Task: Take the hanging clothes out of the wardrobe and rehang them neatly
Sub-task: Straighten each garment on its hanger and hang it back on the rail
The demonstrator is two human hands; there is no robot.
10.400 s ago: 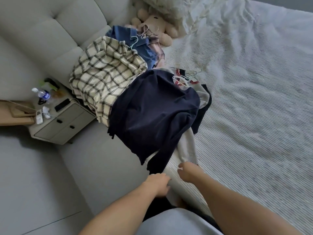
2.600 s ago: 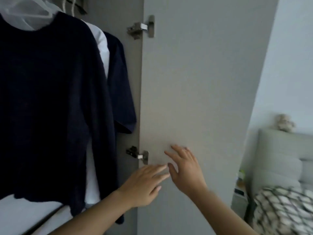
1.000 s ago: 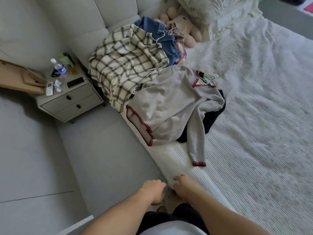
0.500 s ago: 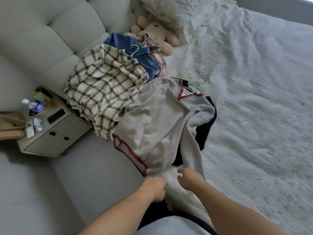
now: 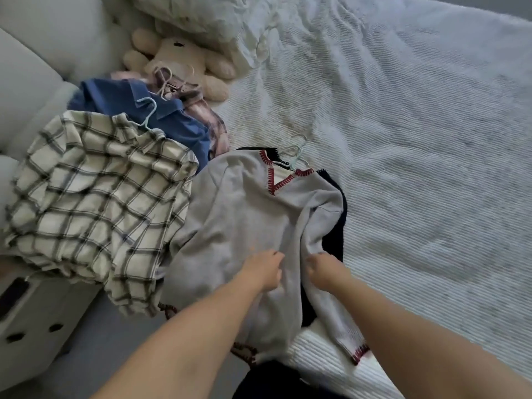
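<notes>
A sweater (image 5: 244, 214) lay on the near left part of the bed (image 5: 417, 139), over another garment (image 5: 335, 226) showing at its right edge. Left of it lay a checked shirt (image 5: 95, 203); a collared shirt (image 5: 138, 110) lay beyond that, a stuffed toy (image 5: 178, 61) farther still. Both hands, left hand (image 5: 263, 270) and right hand (image 5: 325, 269), rested on the sweater's near half. A nightstand (image 5: 34, 321) stood at near left

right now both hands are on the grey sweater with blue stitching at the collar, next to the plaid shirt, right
Not quite: the stitching on the grey sweater is red, not blue, as the head view shows. Both the left hand and right hand are on it, beside the plaid shirt.
</notes>
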